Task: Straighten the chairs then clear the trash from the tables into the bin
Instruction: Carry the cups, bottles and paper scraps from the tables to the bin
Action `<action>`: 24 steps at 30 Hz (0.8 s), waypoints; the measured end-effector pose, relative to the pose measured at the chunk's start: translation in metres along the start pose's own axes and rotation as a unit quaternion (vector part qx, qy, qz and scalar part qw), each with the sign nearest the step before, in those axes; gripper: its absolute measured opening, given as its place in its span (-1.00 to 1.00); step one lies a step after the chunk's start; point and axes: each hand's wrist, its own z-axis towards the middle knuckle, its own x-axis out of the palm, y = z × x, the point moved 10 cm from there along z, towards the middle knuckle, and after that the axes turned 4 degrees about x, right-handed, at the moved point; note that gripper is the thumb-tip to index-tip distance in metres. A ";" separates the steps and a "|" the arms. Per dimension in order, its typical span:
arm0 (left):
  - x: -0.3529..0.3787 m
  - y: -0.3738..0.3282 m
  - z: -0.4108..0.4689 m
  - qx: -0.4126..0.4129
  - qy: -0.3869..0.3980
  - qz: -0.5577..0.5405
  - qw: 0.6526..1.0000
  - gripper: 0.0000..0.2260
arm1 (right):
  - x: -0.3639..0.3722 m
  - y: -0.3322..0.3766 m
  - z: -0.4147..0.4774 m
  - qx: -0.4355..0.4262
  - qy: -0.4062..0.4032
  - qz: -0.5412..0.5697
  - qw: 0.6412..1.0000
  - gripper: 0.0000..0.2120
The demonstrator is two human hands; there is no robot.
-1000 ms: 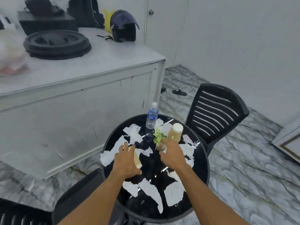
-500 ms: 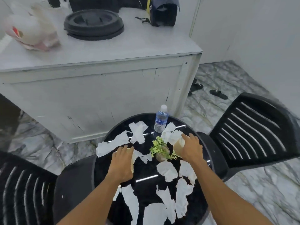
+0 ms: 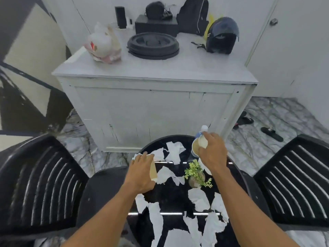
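A round black table [image 3: 178, 196] is littered with several torn white paper scraps [image 3: 173, 151]. My left hand [image 3: 142, 172] grips a tan paper cup [image 3: 153, 171] lying on its side at the table's left edge. My right hand [image 3: 212, 153] is raised over the far right of the table, holding a second paper cup [image 3: 195, 148] with crumpled white paper [image 3: 203, 141] pressed at its mouth. A water bottle [image 3: 203, 129] stands just behind that hand, mostly hidden. A small potted green plant [image 3: 195, 173] sits mid-table.
Black slatted chairs stand at the left [image 3: 39, 182] and right [image 3: 292, 177] of the table. A white cabinet [image 3: 154, 97] behind holds a plastic bag [image 3: 103, 43], black round lids [image 3: 153, 45], a helmet [image 3: 222, 35] and bags. Sandals [image 3: 271, 133] lie on the marble floor.
My right hand has lifted its cup off the table and moved it back toward the bottle. My left hand stays on the lying cup. My view swung left, showing both chairs.
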 end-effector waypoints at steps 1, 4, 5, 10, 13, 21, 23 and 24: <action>-0.013 0.010 -0.008 -0.007 -0.019 -0.012 1.000 -0.10 | 0.004 0.022 -0.004 -0.017 -0.003 -0.001 1.000 -0.52; -0.053 0.052 -0.036 -0.033 -0.070 -0.035 0.996 -0.09 | 0.023 0.092 -0.025 -0.062 -0.001 -0.007 0.998 -0.50; -0.066 0.068 -0.047 -0.040 -0.087 -0.036 0.995 -0.09 | 0.031 0.118 -0.035 -0.080 0.005 -0.005 0.997 -0.50; -0.124 0.155 -0.122 -0.080 -0.165 -0.041 0.982 -0.10 | 0.078 0.251 -0.114 -0.165 0.047 0.014 0.985 -0.49; -0.154 0.215 -0.177 -0.105 -0.192 -0.015 0.976 -0.09 | 0.114 0.325 -0.169 -0.211 0.080 0.035 0.974 -0.47; -0.213 0.378 -0.346 -0.255 -0.245 0.035 0.934 -0.07 | 0.216 0.515 -0.312 -0.359 0.173 0.071 0.914 -0.41; -0.212 0.416 -0.385 -0.304 -0.237 0.034 0.922 -0.03 | 0.241 0.555 -0.345 -0.395 0.191 0.076 0.895 -0.41; -0.210 0.435 -0.404 -0.325 -0.233 0.035 0.916 -0.02 | 0.254 0.573 -0.361 -0.409 0.201 0.078 0.886 -0.42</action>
